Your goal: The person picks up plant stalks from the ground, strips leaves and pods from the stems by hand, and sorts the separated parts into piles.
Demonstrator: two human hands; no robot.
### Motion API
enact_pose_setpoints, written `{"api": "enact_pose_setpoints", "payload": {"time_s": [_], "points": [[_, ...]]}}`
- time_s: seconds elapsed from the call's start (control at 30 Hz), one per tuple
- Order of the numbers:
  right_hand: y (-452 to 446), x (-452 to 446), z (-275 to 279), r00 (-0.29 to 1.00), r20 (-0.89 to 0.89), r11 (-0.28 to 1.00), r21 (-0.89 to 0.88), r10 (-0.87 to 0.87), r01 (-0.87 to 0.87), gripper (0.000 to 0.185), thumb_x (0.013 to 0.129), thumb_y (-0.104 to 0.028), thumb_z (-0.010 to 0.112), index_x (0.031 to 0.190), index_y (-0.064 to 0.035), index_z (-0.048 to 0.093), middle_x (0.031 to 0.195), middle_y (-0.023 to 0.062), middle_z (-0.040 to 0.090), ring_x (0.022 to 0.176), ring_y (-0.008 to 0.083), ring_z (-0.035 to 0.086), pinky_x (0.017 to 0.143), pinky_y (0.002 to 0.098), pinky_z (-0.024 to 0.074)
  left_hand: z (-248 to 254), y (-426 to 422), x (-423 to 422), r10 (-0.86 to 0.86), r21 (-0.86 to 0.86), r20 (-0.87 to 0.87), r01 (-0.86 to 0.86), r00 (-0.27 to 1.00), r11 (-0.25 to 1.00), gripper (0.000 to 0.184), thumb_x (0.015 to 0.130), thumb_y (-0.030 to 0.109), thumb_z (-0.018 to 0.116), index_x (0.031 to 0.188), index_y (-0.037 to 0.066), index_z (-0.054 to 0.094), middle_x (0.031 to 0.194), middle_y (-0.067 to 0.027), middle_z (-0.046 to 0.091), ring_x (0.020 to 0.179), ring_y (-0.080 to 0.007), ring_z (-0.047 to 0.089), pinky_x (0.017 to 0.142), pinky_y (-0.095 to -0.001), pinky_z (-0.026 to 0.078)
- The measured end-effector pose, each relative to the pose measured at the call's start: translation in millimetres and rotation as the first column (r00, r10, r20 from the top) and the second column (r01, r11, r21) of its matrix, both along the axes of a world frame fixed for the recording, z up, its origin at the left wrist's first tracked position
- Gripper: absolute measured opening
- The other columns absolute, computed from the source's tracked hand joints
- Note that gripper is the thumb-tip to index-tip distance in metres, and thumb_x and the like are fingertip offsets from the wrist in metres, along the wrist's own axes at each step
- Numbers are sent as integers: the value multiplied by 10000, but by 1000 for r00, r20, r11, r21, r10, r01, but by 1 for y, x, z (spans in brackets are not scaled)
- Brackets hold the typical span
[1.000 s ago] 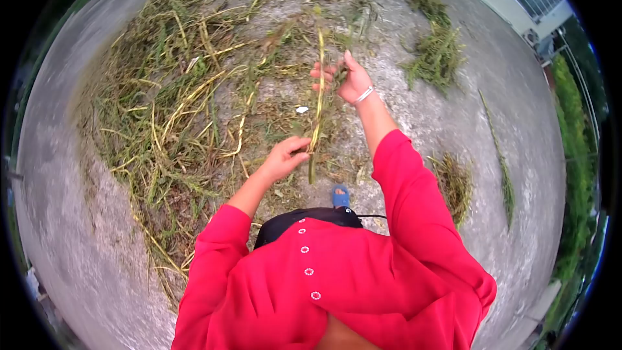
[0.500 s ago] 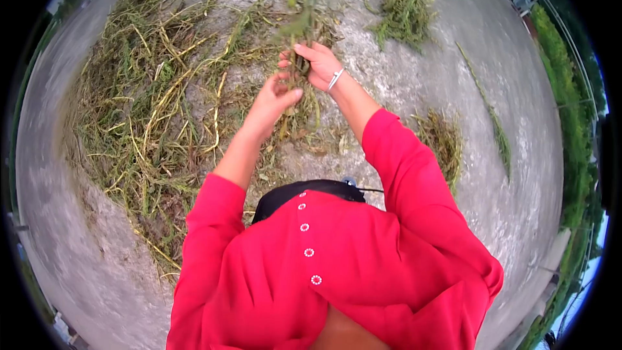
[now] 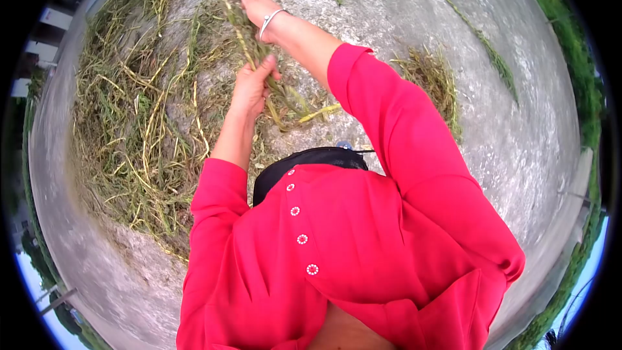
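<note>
Grey ground [image 3: 518,155], heaped stalks [image 3: 142,116] near left hand [image 3: 250,89], lone stem [image 3: 484,40] well apart.

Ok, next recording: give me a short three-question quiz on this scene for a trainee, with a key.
1. Multiple choice. On which wrist is the thin silver-coloured bracelet?
A left
B right
C neither

2. True or false. The left hand grips the long, leafy bundle of green and yellow stalks.

3. Fill the blank. The lone, long, thin green stalk lies on the grey ground to the person's ____ side.

Key: 1 B; 2 true; 3 right.
</note>
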State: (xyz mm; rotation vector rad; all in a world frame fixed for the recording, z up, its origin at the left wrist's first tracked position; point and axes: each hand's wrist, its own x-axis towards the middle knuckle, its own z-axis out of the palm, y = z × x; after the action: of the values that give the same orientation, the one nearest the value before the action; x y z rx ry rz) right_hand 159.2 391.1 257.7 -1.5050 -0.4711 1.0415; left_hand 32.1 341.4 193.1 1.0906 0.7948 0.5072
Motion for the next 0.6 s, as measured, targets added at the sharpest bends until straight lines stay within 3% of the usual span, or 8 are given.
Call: {"api": "enact_pose_setpoints", "payload": {"time_s": [0.13, 0.2, 0.23, 0.3, 0.37, 0.43, 0.53, 0.6], "points": [[-42, 50, -16, 803, 577, 956, 119, 152, -267, 568, 899, -521, 322, 1077, -13, 503, 934, 133, 575, 836, 225, 578, 760, 368, 454, 4, 19, 8, 35, 15, 174, -39, 984, 999, 209, 841, 325, 594, 769, 137, 536, 616, 5, 541, 448, -40, 416, 350, -162, 252], [-65, 70, -56, 544, 724, 754, 51, 424, -655, 536, 906, -486, 300, 1029, -19, 531, 985, 151, 573, 916, 242, 558, 826, 404, 428, 11, 26, 10, 14, 36, 205, -22, 979, 999, 228, 846, 344, 578, 771, 133, 535, 636, 3, 545, 479, -40, 429, 361, -165, 267], [-86, 64, -71, 552, 570, 658, 28, 608, -753, 540, 908, -503, 287, 1015, -35, 535, 1008, 130, 577, 933, 251, 554, 849, 400, 417, 14, 27, 12, 4, 46, 218, -14, 976, 999, 238, 849, 354, 570, 772, 131, 534, 645, 2, 546, 495, -40, 435, 366, -166, 274], [-116, 61, -98, 289, 536, 419, -135, 793, -898, 506, 923, -477, 289, 1002, -45, 539, 974, 111, 600, 924, 227, 556, 863, 356, 413, 20, 28, 22, -22, 44, 225, 13, 974, 999, 287, 865, 367, 528, 742, 109, 497, 686, -22, 536, 519, -69, 450, 372, -175, 317], [-128, 58, -133, 435, 474, 472, 45, 766, -881, 386, 932, -389, 363, 933, -51, 548, 870, 65, 612, 870, 193, 571, 811, 335, 428, 25, 28, 26, -55, 78, 210, 40, 976, 996, 290, 865, 368, 526, 741, 107, 494, 692, -24, 536, 530, -76, 459, 379, -179, 330], [-132, 62, -139, 554, 355, 574, 57, 753, -817, 327, 924, -352, 398, 895, -62, 547, 835, 81, 604, 834, 225, 575, 771, 357, 434, 28, 26, 31, -68, 98, 179, 51, 982, 994, 300, 869, 371, 520, 735, 104, 495, 699, -29, 546, 581, -102, 487, 465, -221, 385], [-134, 78, -135, 388, 845, 700, 23, 368, -714, 253, 920, -291, 404, 880, -66, 513, 770, 113, 568, 746, 296, 572, 692, 390, 449, 24, 31, 39, -26, 156, 181, -3, 983, 988, 330, 869, 387, 517, 700, 104, 504, 694, -34, 572, 640, -123, 509, 597, -282, 408], [-123, 93, -141, 309, 878, 702, -42, 365, -711, 303, 908, -352, 404, 871, -73, 516, 772, 132, 574, 756, 330, 568, 687, 421, 441, 29, 30, 36, -14, 144, 125, -4, 992, 990, 346, 864, 399, 516, 682, 105, 501, 691, -33, 568, 658, -134, 505, 630, -296, 399]]}}
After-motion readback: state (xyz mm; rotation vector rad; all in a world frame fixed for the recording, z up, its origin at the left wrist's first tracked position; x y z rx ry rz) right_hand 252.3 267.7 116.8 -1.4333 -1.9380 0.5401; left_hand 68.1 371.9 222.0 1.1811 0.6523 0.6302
